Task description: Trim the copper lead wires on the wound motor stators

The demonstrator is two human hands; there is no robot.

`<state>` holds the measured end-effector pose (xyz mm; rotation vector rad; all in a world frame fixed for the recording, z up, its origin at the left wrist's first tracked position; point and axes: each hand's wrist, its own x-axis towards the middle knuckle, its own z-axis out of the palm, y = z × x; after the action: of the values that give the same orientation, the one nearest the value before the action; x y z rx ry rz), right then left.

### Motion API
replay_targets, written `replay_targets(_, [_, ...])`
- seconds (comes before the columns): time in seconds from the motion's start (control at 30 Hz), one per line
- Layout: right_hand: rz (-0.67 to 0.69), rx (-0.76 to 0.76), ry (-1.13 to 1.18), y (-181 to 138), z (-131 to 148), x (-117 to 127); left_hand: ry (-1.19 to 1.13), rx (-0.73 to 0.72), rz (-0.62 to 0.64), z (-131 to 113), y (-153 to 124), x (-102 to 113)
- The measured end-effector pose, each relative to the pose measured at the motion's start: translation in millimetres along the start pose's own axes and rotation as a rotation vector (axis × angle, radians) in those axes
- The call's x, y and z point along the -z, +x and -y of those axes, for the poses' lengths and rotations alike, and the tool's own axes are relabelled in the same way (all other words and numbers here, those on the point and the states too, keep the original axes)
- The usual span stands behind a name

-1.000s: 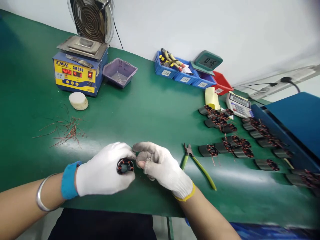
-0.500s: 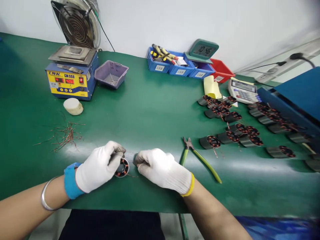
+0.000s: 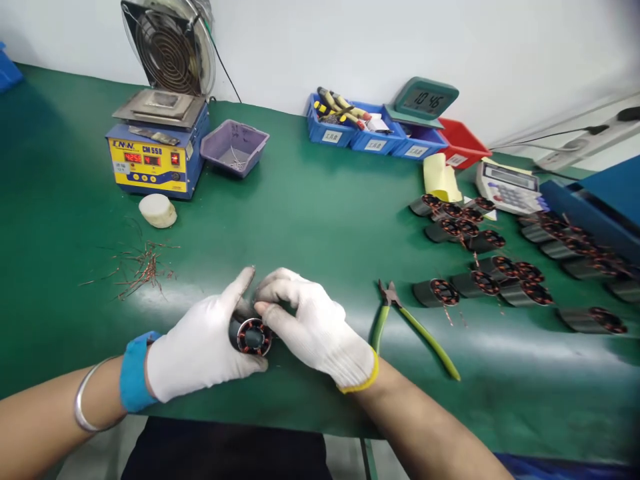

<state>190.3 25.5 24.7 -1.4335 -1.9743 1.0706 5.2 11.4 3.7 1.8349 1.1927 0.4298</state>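
My left hand (image 3: 207, 350), in a white glove, is wrapped round a dark cylindrical motor stator (image 3: 234, 333) near the front of the table. The stator's open end, with a ring of copper windings, faces up toward me. My gloved right hand (image 3: 305, 320) is closed at the stator's upper right rim, thumb and fingers pinched together. What lies between those fingertips is hidden. Just right of the right hand, green-handled cutting pliers (image 3: 393, 300) lie with their handles spread.
Several more stators (image 3: 477, 283) stand or lie at the right. Copper wire scraps (image 3: 147, 270) are heaped at the left, below a white round block (image 3: 158, 211). Farther back are a solder pot (image 3: 150, 163), a purple tray (image 3: 257, 150), blue bins (image 3: 333, 137) and a calculator (image 3: 507, 187).
My left hand has opened out and now grips the stator's side. My right hand has moved left, from apart to the stator's rim. The whole view has shifted slightly.
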Motion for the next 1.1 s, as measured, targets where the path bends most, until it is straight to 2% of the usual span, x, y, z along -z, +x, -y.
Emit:
replay_targets(0.17, [0.059, -0.031, -0.158, 18, -6, -4, -0.011, -0.191, 0.091, 7, 2, 3])
replay_targets(0.27, [0.03, 0.052, -0.184, 19, -7, -8, 0.008, -0.203, 0.145, 7, 3, 5])
replay_targets(0.37, [-0.022, 0.124, -0.185, 19, -7, -12, 0.015, -0.207, 0.143, 6, 4, 5])
replay_targets(0.53, [-0.009, -0.073, -0.283, 4, -18, 2, 0.077, -0.285, 0.113, 8, 3, 6])
replay_targets(0.6, [-0.114, -0.062, -0.337, -13, -22, 9, 0.144, -0.268, 0.065, 11, 3, 5])
replay_targets(0.63, [-0.205, 0.01, -0.364, -24, -23, 11, 0.17, -0.263, 0.048, 12, 3, 4])
replay_targets(0.7, [-0.343, 0.267, -0.405, -46, -23, 10, 0.186, -0.271, 0.024, 15, 3, 2])
replay_targets(0.77, [-0.312, 0.528, -0.423, -65, -22, 3, 0.165, -0.289, -0.004, 17, 4, -1])
replay_targets(0.83, [-0.213, 0.636, -0.432, -77, -21, -7, 0.144, -0.295, -0.031, 19, 4, -3])
replay_targets(0.9, [-0.254, 0.568, -0.438, -83, -23, -15, 0.143, -0.299, -0.042, 20, 5, -4])
replay_targets(1.0, [-0.433, 0.289, -0.431, -81, -24, -19, 0.17, -0.297, -0.034, 20, 5, -3])
replay_targets(1.03, [-0.451, 0.205, -0.421, -77, -23, -18, 0.175, -0.294, -0.029, 20, 4, -3])
replay_targets(1.1, [-0.376, 0.127, -0.386, -66, -18, -12, 0.175, -0.277, -0.014, 19, 4, -2])
